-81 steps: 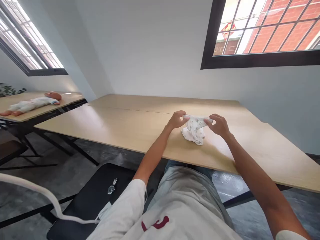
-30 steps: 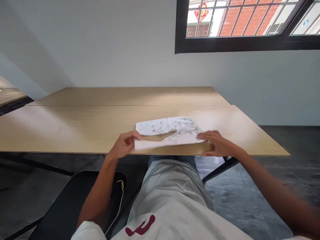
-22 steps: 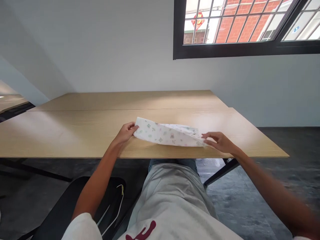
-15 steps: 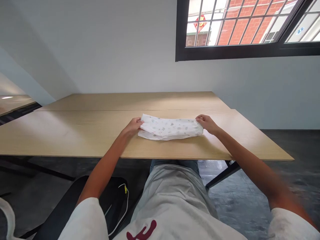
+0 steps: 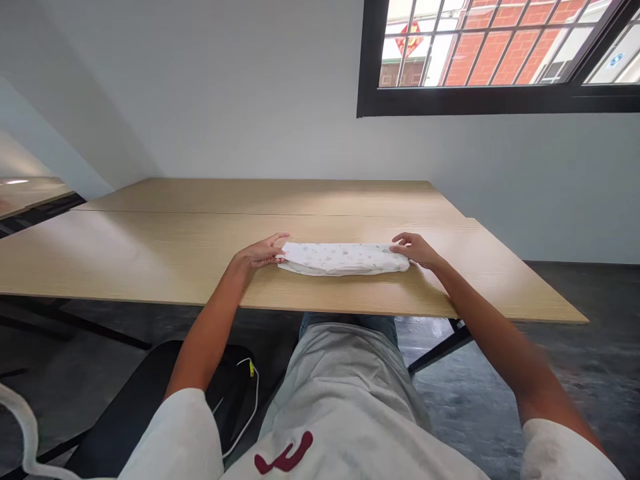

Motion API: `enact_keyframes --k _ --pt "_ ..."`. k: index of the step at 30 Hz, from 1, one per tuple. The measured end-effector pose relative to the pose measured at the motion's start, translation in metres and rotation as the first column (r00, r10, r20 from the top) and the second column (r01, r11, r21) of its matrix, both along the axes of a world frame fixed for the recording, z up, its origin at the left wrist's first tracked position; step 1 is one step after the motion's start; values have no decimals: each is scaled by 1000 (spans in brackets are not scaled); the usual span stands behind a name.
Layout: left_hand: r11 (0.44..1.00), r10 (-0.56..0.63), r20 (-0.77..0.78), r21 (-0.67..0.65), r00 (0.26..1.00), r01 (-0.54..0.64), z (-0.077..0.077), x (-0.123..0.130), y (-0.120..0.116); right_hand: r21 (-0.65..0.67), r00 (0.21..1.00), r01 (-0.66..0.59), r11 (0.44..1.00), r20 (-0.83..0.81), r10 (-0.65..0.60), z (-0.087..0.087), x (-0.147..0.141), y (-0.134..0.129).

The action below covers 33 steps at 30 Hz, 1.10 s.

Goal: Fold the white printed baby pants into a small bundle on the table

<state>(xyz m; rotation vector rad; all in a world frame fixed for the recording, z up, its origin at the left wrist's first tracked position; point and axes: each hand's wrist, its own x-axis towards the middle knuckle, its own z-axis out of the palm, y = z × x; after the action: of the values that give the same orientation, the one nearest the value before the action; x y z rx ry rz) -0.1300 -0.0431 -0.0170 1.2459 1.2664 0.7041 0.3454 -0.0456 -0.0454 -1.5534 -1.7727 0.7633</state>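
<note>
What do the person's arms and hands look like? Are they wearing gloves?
No gloves! The left hand and right hand are both bare, and I can't see a watch or bracelet on either wrist. The left sleeve and right sleeve are whitish and short, leaving the forearms uncovered. They belong to a pale shirt with a squiggly dark red mark in front.
</note>
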Motion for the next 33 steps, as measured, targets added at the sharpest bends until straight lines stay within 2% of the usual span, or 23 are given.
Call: enact_keyframes --k 3,5,7,8,10,11,13,15,16,17,18,20,22,25,30,33 --pt "983 -134 -140 110 981 150 0 -2 -2 131 974 0 991 226 -30 -5 0 3" --pt "950 -142 -287 229 947 212 0 -6 -1 254 963 -9 967 261 -60 -3 -2 -1" --pt "894 -5 -444 400 896 203 0 -6 0 404 968 8 915 225 -108 5 -8 -11" --pt "848 80 -497 490 864 203 1 -3 0 463 971 4 887 210 -115 10 -13 -18" --pt "751 152 -538 608 829 257 3 13 -3 502 968 -78 862 246 -56 18 -28 -35" --pt "709 107 -549 627 829 323 4 26 -6 479 953 -151 865 305 -2 22 -38 -44" --pt "626 -100 -582 594 807 506 6 59 -9 385 882 -281 879 465 79 25 -59 -61" --pt "510 -296 -667 495 684 703 6 95 -6 295 774 -332 896 628 81 25 -79 -73" --pt "476 -341 -708 438 619 762 4 110 -2 265 718 -330 906 694 58 24 -87 -77" --pt "470 -357 -747 374 560 799 0 124 3 246 666 -317 916 746 30 24 -93 -79" --pt "489 -355 -786 306 506 817 -4 135 8 234 622 -297 926 783 2 23 -97 -79" --pt "568 -300 -857 193 420 800 -16 150 15 216 567 -247 945 823 -40 23 -101 -76" --pt "659 -204 -903 160 379 735 -29 159 15 178 543 -199 964 839 -43 23 -103 -72" --pt "743 -87 -917 199 388 639 -40 167 5 137 530 -129 982 847 -49 23 -107 -66" --pt "795 -53 -903 220 426 566 -38 172 4 132 481 -94 987 874 -71 32 -115 -46" --pt "833 -27 -900 220 435 507 -35 171 12 91 549 -171 981 835 18 33 -100 -29"
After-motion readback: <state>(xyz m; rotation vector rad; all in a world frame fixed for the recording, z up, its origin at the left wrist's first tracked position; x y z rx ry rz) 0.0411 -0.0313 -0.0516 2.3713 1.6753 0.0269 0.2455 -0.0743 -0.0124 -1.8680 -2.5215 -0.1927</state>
